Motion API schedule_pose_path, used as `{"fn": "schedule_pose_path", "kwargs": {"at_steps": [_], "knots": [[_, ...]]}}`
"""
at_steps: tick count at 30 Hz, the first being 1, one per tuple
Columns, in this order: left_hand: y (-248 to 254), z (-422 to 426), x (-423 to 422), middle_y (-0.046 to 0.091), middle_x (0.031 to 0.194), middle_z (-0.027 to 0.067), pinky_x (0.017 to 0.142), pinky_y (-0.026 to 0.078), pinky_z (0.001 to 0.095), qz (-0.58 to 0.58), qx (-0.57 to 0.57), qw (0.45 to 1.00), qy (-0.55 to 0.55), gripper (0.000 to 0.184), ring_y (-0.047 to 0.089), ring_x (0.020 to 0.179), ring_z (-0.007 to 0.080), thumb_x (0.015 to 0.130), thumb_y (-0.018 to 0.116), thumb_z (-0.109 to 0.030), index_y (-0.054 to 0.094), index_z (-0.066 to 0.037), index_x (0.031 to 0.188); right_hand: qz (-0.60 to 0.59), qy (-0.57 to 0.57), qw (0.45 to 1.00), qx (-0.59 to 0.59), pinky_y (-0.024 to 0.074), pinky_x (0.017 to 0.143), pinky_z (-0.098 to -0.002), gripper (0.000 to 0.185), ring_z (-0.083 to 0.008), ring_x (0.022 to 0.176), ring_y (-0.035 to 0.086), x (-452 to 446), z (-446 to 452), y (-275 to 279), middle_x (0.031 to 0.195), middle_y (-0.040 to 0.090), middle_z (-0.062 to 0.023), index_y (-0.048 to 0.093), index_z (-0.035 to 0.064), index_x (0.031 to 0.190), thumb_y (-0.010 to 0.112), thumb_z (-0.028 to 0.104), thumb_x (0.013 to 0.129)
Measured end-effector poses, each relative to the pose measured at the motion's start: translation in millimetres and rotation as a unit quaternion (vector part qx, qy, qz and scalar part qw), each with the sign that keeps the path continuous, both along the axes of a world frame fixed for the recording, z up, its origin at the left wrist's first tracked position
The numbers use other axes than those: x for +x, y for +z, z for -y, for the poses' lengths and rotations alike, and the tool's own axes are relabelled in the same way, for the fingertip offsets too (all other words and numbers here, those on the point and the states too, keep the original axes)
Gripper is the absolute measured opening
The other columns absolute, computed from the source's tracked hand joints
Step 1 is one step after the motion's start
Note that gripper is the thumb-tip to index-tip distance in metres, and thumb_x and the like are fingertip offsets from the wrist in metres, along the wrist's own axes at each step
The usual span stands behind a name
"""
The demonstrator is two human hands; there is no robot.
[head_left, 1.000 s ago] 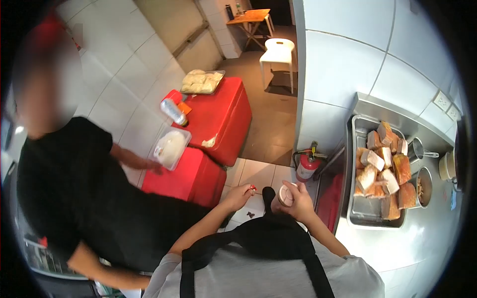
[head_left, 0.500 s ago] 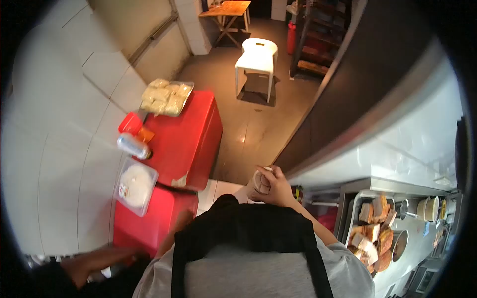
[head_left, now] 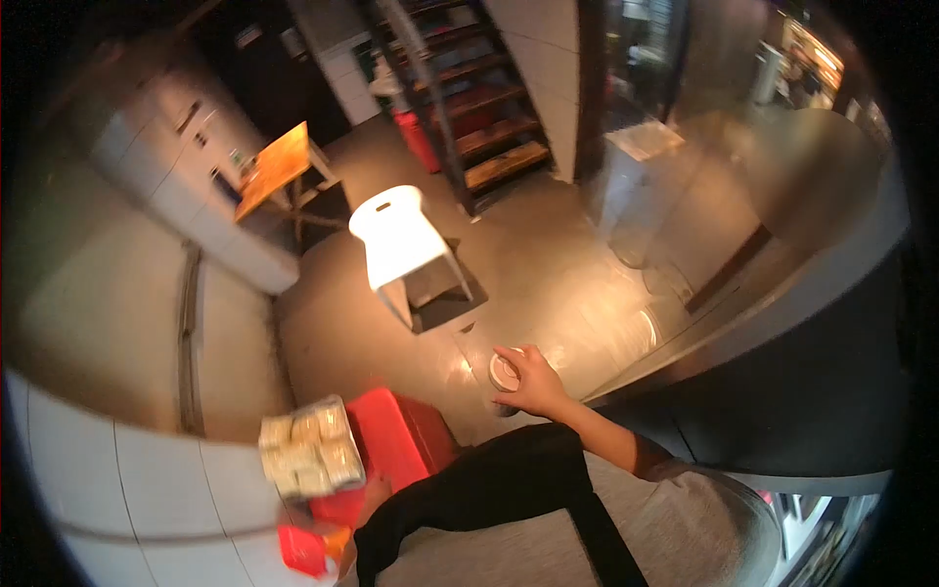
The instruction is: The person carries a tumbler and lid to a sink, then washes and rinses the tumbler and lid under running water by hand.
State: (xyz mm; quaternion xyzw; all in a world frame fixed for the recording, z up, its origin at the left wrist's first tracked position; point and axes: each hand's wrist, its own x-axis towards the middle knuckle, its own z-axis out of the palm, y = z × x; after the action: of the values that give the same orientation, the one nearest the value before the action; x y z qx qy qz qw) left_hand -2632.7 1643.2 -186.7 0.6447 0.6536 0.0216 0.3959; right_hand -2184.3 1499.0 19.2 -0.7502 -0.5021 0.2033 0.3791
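My right hand (head_left: 533, 384) is closed around a lidded cup (head_left: 503, 375), held out in front of my apron above the floor. The cup's pale round top faces me; its contents are hidden. My left hand (head_left: 376, 493) is low beside my apron, close to a red box (head_left: 386, 430). It is small and blurred, and its fingers do not show clearly. On the box, just left of that hand, is a clear tray (head_left: 311, 448) of pale wrapped pieces.
A white stool (head_left: 401, 240) stands on the floor ahead, with a wooden table (head_left: 279, 168) behind it to the left. Dark stairs (head_left: 489, 122) rise at the back. A dark curved counter (head_left: 743, 401) runs along my right. A red container (head_left: 303, 550) is at lower left.
My view has swung to the right and up, and the room ahead shows more. The pan of meat and the other person's arm have left view. The cup stays in my right hand.
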Motion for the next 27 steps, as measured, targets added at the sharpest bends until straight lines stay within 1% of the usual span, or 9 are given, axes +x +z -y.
{"fn": "schedule_pose_path", "kwargs": {"at_steps": [4, 7, 10, 12, 14, 17, 20, 25, 27], "knots": [[65, -189, 134, 0.058, 0.071, 0.0108, 0.057, 0.047, 0.0353, 0.111, 0.143, 0.982, -0.063, 0.033, 0.056, 0.061, 0.0227, 0.094, 0.043, -0.034, 0.057, -0.005, 0.092, 0.002, -0.082, 0.997, 0.014, 0.0452, 0.089, -0.0424, 0.081, -0.0384, 0.107, 0.051, 49, -84, -2, 0.120, 0.046, -0.0214, 0.048, 0.0252, 0.129, 0.081, 0.036, 0.056], [167, -235, 279, 0.052, 0.062, 0.0067, 0.049, 0.043, 0.0296, 0.189, 0.038, 0.980, -0.041, 0.030, 0.050, 0.051, 0.0151, 0.096, 0.041, -0.029, 0.056, -0.004, 0.087, 0.029, -0.133, 0.989, 0.061, 0.0461, 0.087, -0.0429, 0.079, -0.0390, 0.105, 0.052, 105, -151, 3, 0.119, 0.046, -0.0217, 0.048, 0.0270, 0.128, 0.080, 0.037, 0.056], [135, -294, 337, 0.049, 0.059, 0.0046, 0.045, 0.040, 0.0265, 0.212, 0.040, 0.956, -0.200, 0.027, 0.046, 0.046, 0.0112, 0.096, 0.041, -0.024, 0.056, -0.003, 0.087, 0.035, -0.148, 0.988, 0.024, 0.0465, 0.088, -0.0426, 0.078, -0.0391, 0.105, 0.053, 162, -206, 26, 0.120, 0.045, -0.0213, 0.045, 0.0271, 0.131, 0.075, 0.042, 0.060], [80, -313, 341, 0.050, 0.058, 0.0048, 0.047, 0.042, 0.0297, 0.236, 0.015, 0.941, -0.244, 0.026, 0.048, 0.048, 0.0147, 0.096, 0.042, -0.022, 0.055, 0.000, 0.091, 0.024, -0.158, 0.987, 0.021, 0.0466, 0.088, -0.0420, 0.080, -0.0387, 0.106, 0.053, 191, -230, 27, 0.118, 0.046, -0.0210, 0.044, 0.0263, 0.132, 0.076, 0.043, 0.060], [-42, -349, 308, 0.053, 0.061, 0.0057, 0.051, 0.045, 0.0323, 0.141, 0.002, 0.948, -0.286, 0.029, 0.052, 0.051, 0.0184, 0.096, 0.043, -0.026, 0.053, 0.000, 0.101, 0.024, -0.167, 0.986, -0.002, 0.0472, 0.087, -0.0414, 0.081, -0.0376, 0.103, 0.055, 222, -248, 28, 0.116, 0.047, -0.0200, 0.044, 0.0252, 0.132, 0.076, 0.046, 0.060], [-46, -358, 352, 0.054, 0.062, 0.0059, 0.052, 0.045, 0.0325, -0.001, -0.086, 0.957, -0.277, 0.031, 0.052, 0.052, 0.0188, 0.096, 0.042, -0.029, 0.053, -0.001, 0.103, 0.031, -0.193, 0.980, -0.025, 0.0471, 0.087, -0.0414, 0.081, -0.0367, 0.101, 0.056, 265, -260, 27, 0.115, 0.048, -0.0189, 0.044, 0.0224, 0.132, 0.076, 0.045, 0.061], [-47, -396, 422, 0.054, 0.063, 0.0061, 0.052, 0.046, 0.0327, -0.057, -0.131, 0.953, -0.266, 0.033, 0.053, 0.052, 0.0193, 0.096, 0.041, -0.031, 0.052, -0.001, 0.106, 0.006, -0.221, 0.975, -0.033, 0.0462, 0.088, -0.0412, 0.082, -0.0368, 0.102, 0.055, 315, -260, 18, 0.116, 0.048, -0.0197, 0.044, 0.0215, 0.133, 0.076, 0.044, 0.061], [-49, -483, 568, 0.055, 0.064, 0.0064, 0.053, 0.047, 0.0330, -0.023, -0.115, 0.949, -0.293, 0.037, 0.054, 0.053, 0.0200, 0.096, 0.040, -0.035, 0.050, -0.003, 0.110, 0.018, -0.287, 0.955, -0.072, 0.0459, 0.087, -0.0396, 0.082, -0.0349, 0.102, 0.054, 414, -239, -9, 0.109, 0.050, -0.0181, 0.046, 0.0196, 0.131, 0.076, 0.043, 0.058], [-39, -522, 634, 0.056, 0.064, 0.0065, 0.053, 0.047, 0.0331, 0.053, -0.072, 0.938, -0.335, 0.038, 0.054, 0.054, 0.0203, 0.096, 0.039, -0.036, 0.050, -0.003, 0.112, 0.106, -0.320, 0.932, -0.133, 0.0448, 0.089, -0.0395, 0.083, -0.0352, 0.104, 0.052, 454, -230, 6, 0.107, 0.053, -0.0195, 0.048, 0.0146, 0.130, 0.075, 0.043, 0.057]]}}
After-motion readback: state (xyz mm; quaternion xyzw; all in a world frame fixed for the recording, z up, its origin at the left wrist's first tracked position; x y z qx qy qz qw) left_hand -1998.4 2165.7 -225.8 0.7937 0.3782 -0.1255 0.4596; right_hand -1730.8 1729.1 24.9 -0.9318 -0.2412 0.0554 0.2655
